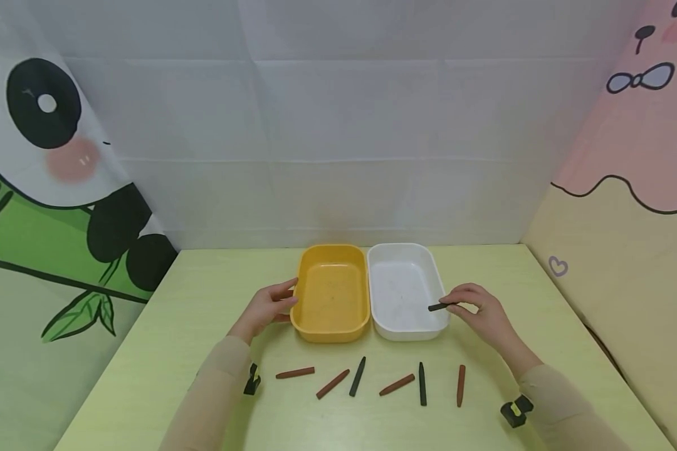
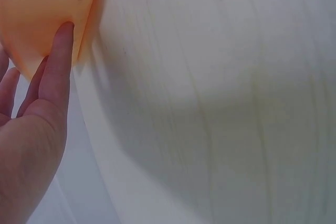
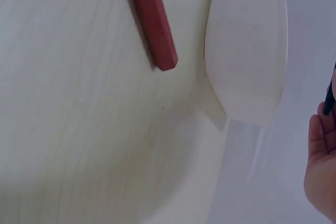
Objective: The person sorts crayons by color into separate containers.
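My left hand (image 1: 266, 308) rests with fairly straight fingers against the left side of the yellow tray (image 1: 331, 294). In the left wrist view, a fingertip (image 2: 65, 32) touches the tray's wall. Thumb and fingers of my right hand (image 1: 482, 313) pinch one end of a black crayon (image 1: 437, 307). Its free end points left, over the right side of the white tray (image 1: 402, 288). At the right edge of the right wrist view, only part of that hand (image 3: 324, 166) and the dark crayon tip show.
Both trays stand side by side toward the back of the table. In front lie several brown-red crayons (image 1: 296, 373) and two black crayons (image 1: 358, 376), (image 1: 422, 384) in a loose row. A white cloth wall (image 1: 338, 125) rises behind, with printed panels left and right.
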`<state>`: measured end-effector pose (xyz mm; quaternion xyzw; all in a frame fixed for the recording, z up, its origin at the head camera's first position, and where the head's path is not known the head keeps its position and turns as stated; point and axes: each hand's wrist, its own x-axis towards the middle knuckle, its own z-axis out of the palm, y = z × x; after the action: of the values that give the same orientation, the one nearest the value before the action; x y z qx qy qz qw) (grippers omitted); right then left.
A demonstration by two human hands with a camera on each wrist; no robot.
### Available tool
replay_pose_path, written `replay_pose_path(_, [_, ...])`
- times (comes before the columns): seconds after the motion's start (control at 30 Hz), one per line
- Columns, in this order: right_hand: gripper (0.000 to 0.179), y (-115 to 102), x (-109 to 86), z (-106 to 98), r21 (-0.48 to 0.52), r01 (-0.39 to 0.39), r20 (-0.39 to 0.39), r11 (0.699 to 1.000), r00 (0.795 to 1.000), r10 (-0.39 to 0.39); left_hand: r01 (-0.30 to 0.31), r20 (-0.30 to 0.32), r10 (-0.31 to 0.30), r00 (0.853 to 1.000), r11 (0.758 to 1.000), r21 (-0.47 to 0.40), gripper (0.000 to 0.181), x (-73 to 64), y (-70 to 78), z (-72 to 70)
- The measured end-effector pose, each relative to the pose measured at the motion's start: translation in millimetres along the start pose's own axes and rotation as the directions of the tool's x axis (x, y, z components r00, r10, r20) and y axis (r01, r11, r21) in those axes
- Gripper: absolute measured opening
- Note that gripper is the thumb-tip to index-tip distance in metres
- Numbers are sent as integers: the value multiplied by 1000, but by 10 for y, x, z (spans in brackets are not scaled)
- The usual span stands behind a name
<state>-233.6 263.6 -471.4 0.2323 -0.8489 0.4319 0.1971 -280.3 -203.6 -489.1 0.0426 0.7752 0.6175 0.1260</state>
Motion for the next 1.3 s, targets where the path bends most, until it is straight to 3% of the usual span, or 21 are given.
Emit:
replay_pose_path(0.53, [19, -235, 362, 396, 16, 21, 30, 1000, 999, -21, -4, -8, 4, 1000, 1000, 4, 55, -1, 10, 15])
replay_pose_path(0.77, [16, -335, 490, 587, -6, -39, 51, 999, 998, 39, -11, -3, 11, 1000, 1000, 10, 56, 2, 15, 17])
replay_pose_path(1.3, [14, -582, 670, 1032, 39, -77, 77, 996, 994, 74, -9, -9, 9, 1000, 1000, 22, 55, 1, 14, 32])
